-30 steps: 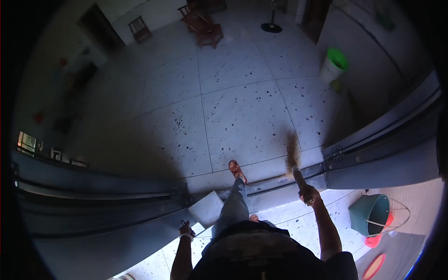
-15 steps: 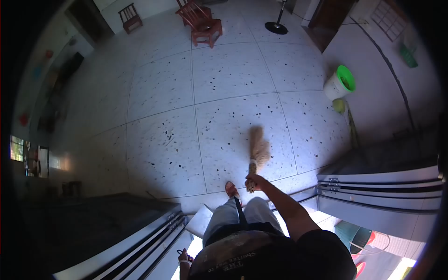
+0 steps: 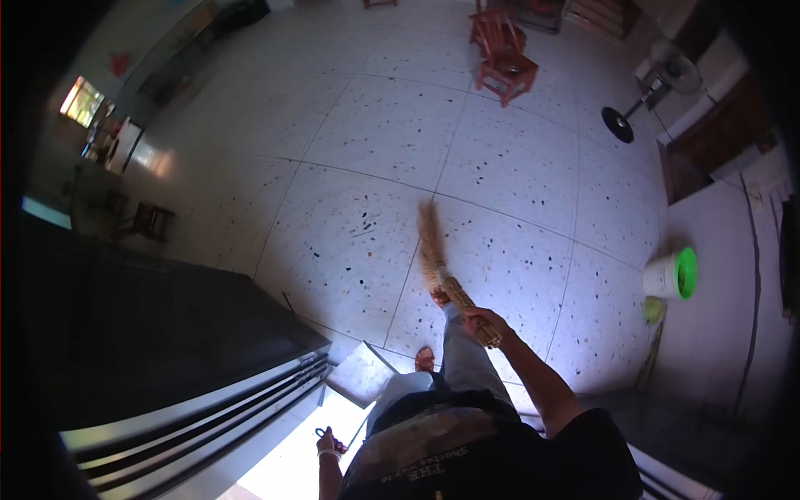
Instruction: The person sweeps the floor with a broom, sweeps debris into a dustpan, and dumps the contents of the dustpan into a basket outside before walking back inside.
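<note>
A straw broom [image 3: 432, 242] is in my right hand [image 3: 484, 323], whose fingers wrap round its bound handle. Its bristles point forward, over the speckled tile floor [image 3: 500, 192] and just ahead of my front foot. Low at my left side, my left hand [image 3: 331, 441] is closed on a thin dark object with a loop at its end, too small to name. A pale band circles that wrist. Both my feet wear reddish-brown sandals [image 3: 425, 359].
Red wooden chairs [image 3: 505, 71] and a standing fan [image 3: 618, 124] are ahead on the right. A white bucket with green rim [image 3: 667, 276] stands by the right wall. Folded door panels [image 3: 208, 400] flank me, beside a pale block [image 3: 363, 372] at left.
I have stepped from the doorway into the room, and the view has turned left. The broom has swung leftward. The green basket outside has left the view.
</note>
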Demonstrator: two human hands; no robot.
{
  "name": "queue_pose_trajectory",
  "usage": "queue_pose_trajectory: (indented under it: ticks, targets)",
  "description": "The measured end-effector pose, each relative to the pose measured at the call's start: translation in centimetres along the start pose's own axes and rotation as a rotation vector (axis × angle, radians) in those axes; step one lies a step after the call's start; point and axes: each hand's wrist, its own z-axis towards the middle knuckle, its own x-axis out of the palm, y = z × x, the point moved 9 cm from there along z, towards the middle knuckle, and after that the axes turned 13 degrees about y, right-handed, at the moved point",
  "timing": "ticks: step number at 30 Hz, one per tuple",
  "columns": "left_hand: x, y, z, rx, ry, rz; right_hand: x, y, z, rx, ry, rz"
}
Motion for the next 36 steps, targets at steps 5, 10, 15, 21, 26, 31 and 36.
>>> queue_pose_trajectory:
  ticks: [5,10,15,21,26,31,36]
  targets:
    - [3.2,0.6,-3.9,0.022,-0.199,-0.152,1.0,8.2,1.8,-0.02,-0.146,-0.269]
    - [5.2,3.5,-6.3,0.052,-0.277,-0.42,1.0,8.8,11.8,0.173,-0.081,-0.234]
    - [6.6,6.7,-8.3,0.087,-0.375,-0.553,3.8,4.3,20.0,0.331,-0.125,-0.121]
    - [8.2,11.3,-10.5,0.051,-0.494,-0.727,8.9,4.0,22.2,0.483,-0.145,0.023]
    - [10.6,13.6,-12.9,0.056,-0.553,-0.869,12.7,1.6,17.2,0.687,-0.178,-0.291]
    - [12.4,16.3,-12.8,0.033,-0.541,-0.96,14.3,0.7,12.7,1.047,-0.189,-0.653]
    - [15.0,17.8,-13.3,-0.043,-0.539,-1.075,13.1,-2.3,15.4,1.322,-0.19,-0.313]
